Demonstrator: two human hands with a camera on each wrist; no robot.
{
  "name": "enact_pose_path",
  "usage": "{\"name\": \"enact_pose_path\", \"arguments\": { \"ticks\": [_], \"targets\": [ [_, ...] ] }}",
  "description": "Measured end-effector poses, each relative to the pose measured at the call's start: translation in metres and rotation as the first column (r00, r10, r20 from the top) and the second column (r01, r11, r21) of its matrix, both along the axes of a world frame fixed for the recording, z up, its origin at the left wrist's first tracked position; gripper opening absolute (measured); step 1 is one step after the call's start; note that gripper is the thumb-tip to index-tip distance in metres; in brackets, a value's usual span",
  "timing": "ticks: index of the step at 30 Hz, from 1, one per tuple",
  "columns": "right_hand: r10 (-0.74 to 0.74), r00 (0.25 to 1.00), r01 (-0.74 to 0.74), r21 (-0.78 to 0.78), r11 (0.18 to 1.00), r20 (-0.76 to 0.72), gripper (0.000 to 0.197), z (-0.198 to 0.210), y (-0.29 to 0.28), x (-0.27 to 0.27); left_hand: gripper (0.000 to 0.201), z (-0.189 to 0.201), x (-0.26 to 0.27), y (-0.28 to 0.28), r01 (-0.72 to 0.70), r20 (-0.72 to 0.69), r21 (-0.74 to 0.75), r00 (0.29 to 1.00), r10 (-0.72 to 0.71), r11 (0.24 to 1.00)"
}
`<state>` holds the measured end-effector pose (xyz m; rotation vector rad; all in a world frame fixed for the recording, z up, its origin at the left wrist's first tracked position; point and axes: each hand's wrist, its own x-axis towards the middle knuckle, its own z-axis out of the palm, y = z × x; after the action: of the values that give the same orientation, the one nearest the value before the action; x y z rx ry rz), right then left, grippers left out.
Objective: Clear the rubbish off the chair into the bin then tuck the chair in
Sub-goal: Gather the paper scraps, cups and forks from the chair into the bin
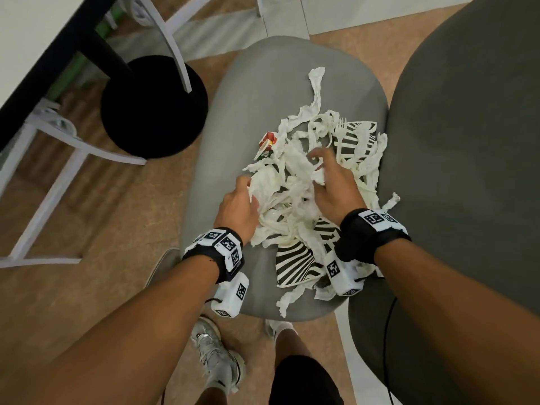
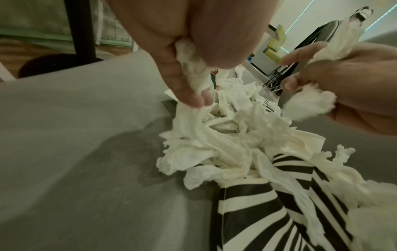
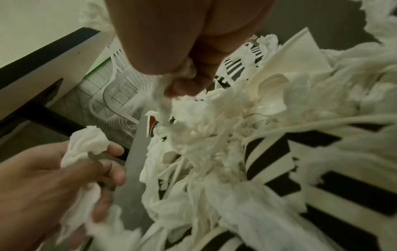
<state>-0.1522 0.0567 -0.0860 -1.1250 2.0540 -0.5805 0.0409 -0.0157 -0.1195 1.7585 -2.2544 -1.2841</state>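
A heap of torn white tissue (image 1: 295,182) lies on the grey chair seat (image 1: 228,112), mixed with black-and-white striped paper plates (image 1: 295,267), a white plastic fork (image 1: 340,128) and a small red-and-white packet (image 1: 267,144). My left hand (image 1: 242,197) grips a bunch of tissue (image 2: 193,74) at the heap's left side. My right hand (image 1: 327,176) grips another clump of tissue (image 3: 165,101) in the heap's middle. A plastic spoon (image 3: 272,95) shows in the right wrist view. No bin is in view.
The chair's dark grey backrest (image 1: 473,141) rises on the right. A table edge (image 1: 35,71) with a black round pedestal base (image 1: 152,106) stands at upper left, beside white chair legs (image 1: 52,176). My feet (image 1: 216,355) stand on the brown floor.
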Motion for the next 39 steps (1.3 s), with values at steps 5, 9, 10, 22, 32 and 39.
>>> {"name": "enact_pose_path", "arguments": {
  "ticks": [5, 9, 10, 22, 32, 39],
  "targets": [
    [0.061, 0.995, -0.055, 0.076, 0.996, -0.075, 0.028, 0.012, -0.001, 0.041, 0.059, 0.015, 0.027, 0.008, 0.029, 0.117, -0.126, 0.993, -0.014, 0.992],
    [0.103, 0.987, -0.086, 0.137, 0.987, -0.124, 0.074, 0.009, 0.001, 0.081, 0.071, 0.028, 0.061, 0.015, -0.102, 0.091, -0.073, 0.99, 0.109, 0.992],
    [0.102, 0.988, -0.086, 0.135, 0.987, -0.118, 0.071, 0.009, 0.001, 0.093, 0.07, 0.03, 0.072, 0.016, -0.119, 0.086, -0.072, 0.988, 0.125, 0.99],
    [0.227, 0.957, -0.243, 0.069, 0.968, 0.182, 0.033, -0.022, 0.003, 0.287, 0.041, -0.035, 0.264, 0.06, -0.436, 0.163, 0.173, 0.897, 0.411, 0.883],
    [0.283, 0.935, -0.337, 0.285, 0.897, 0.214, 0.028, -0.091, 0.032, 0.365, 0.049, -0.1, 0.325, 0.092, -0.435, 0.053, 0.329, 0.895, 0.444, 0.838],
    [0.144, 0.943, -0.253, 0.367, 0.895, 0.3, 0.067, -0.126, 0.031, 0.392, 0.05, -0.103, 0.364, 0.096, -0.503, 0.09, 0.311, 0.86, 0.502, 0.806]
  ]
}}
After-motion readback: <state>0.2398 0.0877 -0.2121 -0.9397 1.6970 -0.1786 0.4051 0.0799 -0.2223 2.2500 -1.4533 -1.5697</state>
